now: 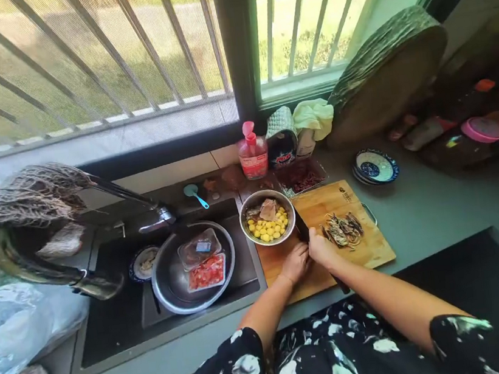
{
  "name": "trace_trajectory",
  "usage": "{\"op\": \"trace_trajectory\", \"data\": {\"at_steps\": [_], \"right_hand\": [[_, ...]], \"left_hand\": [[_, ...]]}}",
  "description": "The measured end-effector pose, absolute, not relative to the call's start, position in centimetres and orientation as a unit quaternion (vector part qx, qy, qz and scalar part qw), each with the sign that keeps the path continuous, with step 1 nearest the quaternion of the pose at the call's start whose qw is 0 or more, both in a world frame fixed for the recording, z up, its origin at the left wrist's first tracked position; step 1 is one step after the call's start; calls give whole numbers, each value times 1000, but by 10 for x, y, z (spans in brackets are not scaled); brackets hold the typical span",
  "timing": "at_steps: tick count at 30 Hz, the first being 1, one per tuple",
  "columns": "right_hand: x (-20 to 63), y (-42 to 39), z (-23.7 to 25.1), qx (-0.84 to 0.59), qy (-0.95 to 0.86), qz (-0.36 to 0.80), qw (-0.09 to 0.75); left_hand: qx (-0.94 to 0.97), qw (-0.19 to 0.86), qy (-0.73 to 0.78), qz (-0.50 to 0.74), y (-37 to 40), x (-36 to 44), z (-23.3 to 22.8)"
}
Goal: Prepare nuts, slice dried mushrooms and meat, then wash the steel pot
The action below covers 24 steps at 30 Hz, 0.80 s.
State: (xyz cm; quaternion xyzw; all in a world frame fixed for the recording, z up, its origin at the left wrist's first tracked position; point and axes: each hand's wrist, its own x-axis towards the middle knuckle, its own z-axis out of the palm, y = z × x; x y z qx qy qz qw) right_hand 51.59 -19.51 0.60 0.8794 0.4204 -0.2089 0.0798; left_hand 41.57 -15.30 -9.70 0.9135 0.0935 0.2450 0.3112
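1. We count two hands at work, both over one wooden cutting board (358, 246) on the grey counter (427, 212).
2. Our right hand (320, 247) is closed around the handle of one dark knife (301, 228), whose blade lies on the board pointing away towards the bowl.
3. Our left hand (295, 263) rests on the board just beside the right one, fingers curled; whether it holds anything under them we cannot tell.
4. One pile of brown-grey cut strips (343, 228) lies on the board, just right of the knife hand.
5. One steel bowl (267, 218) stands at the board's far left corner, holding yellow round pieces and a few pale brown slices.
6. In the one dark sink (112, 328) to the left we count one large steel basin (170, 283) with two clear plastic trays (204, 260) inside, one filled with red pieces, and one small dish (145, 262) beside the basin.
7. Behind the board stand one pink soap bottle (252, 152), one shallow tray of red-brown food (302, 176), and one stack of blue patterned plates (374, 167).
8. One round chopping block (385, 71) leans against the window corner.
9. One small blue scoop (195, 194) lies behind the sink, near one tap (151, 212).
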Motion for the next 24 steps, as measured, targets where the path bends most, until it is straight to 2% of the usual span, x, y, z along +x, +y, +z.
{"op": "trace_trajectory", "data": {"at_steps": [9,15,24], "right_hand": [[518,-250,-14,874,432,-206,78],[527,-242,0,865,450,-213,69],[522,-238,-1,857,475,-176,98]], "left_hand": [[913,304,105,252,-160,413,-87],[923,287,98,236,-162,415,-96],[934,248,108,232,-167,413,-100]]}}
